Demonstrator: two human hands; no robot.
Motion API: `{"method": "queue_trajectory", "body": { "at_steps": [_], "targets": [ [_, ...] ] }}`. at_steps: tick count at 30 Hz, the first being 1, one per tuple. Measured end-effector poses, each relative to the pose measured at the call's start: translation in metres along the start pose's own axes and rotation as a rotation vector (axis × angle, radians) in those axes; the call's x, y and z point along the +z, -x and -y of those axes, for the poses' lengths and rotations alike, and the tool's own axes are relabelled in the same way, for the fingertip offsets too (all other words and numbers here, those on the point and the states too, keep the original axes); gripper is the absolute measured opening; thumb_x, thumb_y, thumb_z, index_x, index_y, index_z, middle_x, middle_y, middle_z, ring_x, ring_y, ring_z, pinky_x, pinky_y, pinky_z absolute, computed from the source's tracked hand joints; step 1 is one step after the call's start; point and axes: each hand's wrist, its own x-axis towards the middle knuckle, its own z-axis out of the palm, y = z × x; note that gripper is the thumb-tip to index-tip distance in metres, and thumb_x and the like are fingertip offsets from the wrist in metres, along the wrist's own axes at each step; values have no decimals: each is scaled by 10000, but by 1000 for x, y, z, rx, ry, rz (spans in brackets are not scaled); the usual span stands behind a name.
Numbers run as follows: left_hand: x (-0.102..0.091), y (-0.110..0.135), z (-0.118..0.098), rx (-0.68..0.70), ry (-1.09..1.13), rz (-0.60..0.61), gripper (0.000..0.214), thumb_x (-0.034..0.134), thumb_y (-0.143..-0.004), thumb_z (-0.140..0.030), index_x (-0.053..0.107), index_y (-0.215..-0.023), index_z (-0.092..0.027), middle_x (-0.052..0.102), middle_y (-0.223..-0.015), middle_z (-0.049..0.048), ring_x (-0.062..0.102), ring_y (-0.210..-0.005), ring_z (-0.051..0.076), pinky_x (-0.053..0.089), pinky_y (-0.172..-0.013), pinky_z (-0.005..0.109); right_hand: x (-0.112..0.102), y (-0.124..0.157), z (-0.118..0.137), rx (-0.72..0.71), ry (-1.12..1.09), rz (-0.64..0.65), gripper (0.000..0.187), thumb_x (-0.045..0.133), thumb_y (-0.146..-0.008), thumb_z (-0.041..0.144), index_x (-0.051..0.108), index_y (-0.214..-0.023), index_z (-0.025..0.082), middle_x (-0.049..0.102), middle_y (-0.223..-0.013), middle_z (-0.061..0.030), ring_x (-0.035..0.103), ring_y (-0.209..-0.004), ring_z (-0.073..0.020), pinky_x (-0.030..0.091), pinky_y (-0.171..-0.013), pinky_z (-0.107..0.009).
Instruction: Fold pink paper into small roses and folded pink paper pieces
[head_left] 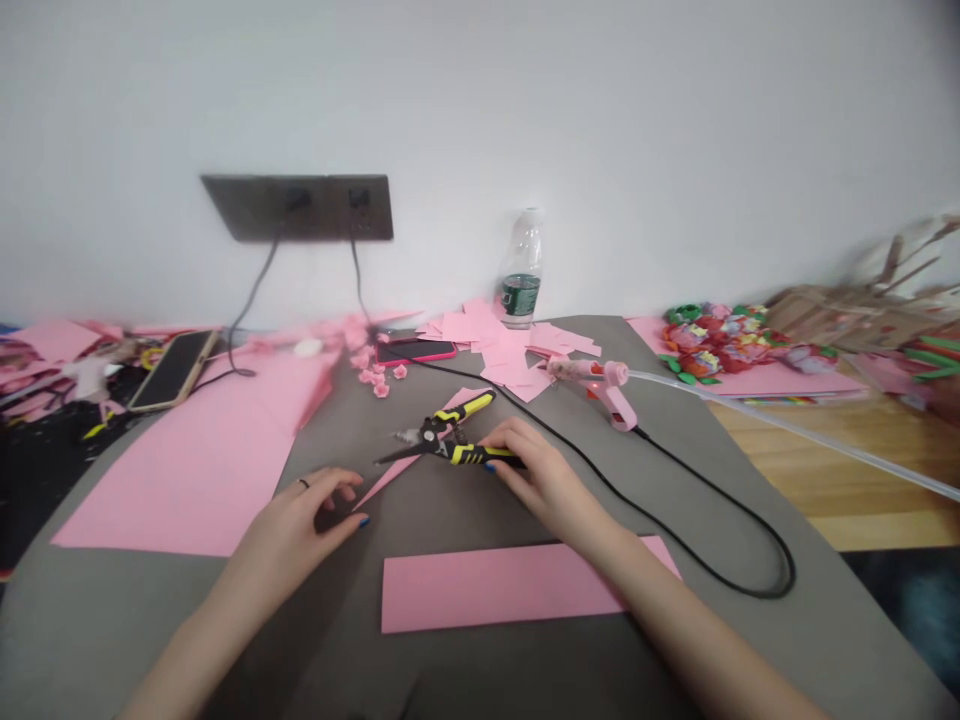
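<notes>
My right hand [536, 470] is closed round the lower handle of a pair of yellow-and-black shears [442, 437], whose jaws point left and stand apart. Under the shears lies a narrow pink paper strip [386, 483], running diagonally across the table. My left hand [311, 510] is beside the strip's near tip, fingers curled and thumb apart; I see nothing gripped in it. A wide pink paper band [495, 590] lies flat in front of me, partly covered by my right forearm. A large pink sheet [202, 460] lies to the left.
A pink glue gun [600, 385] with a clear glue stick and a black cord [720, 485] lies at the right. Behind are pink paper pieces [502, 345], a plastic bottle [521, 270] and a pink-edged phone [416, 350]. Another phone [176, 370] is left; colourful flowers [712, 340] sit right.
</notes>
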Motion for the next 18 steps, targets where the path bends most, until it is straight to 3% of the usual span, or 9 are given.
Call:
{"method": "queue_trajectory", "body": {
  "at_steps": [5,8,13,18],
  "targets": [
    [21,-6,-8,110,-55,-60,188,529,-935,-275,649,-1079,-253,714,-882,1,685,-721,165,528,-643,261,-11,3,12,92,-61,-134,130,491,-958,178,609,-1006,208,607,-959,-67,589,-865,-202,471,-759,-319],
    [23,-11,-6,198,-111,-100,214,459,-984,-245,664,-1046,-237,729,-943,22,704,-743,162,524,-658,258,-20,9,17,161,-48,-157,120,493,-961,201,605,-1002,209,611,-961,-59,590,-848,-194,469,-760,-318],
    [1,-18,12,218,-140,-285,208,491,-984,-286,689,-997,-228,748,-944,37,717,-805,182,535,-751,276,-34,22,22,90,31,-83,132,474,-977,177,594,-1020,211,606,-995,-70,600,-896,-193,486,-775,-307],
    [-19,-22,23,122,-128,-327,220,521,-974,-353,699,-943,-227,716,-848,21,684,-757,182,522,-704,279,-23,33,18,43,106,76,168,454,-992,134,583,-1057,219,607,-1016,-87,605,-908,-205,516,-783,-325]
  ]
}}
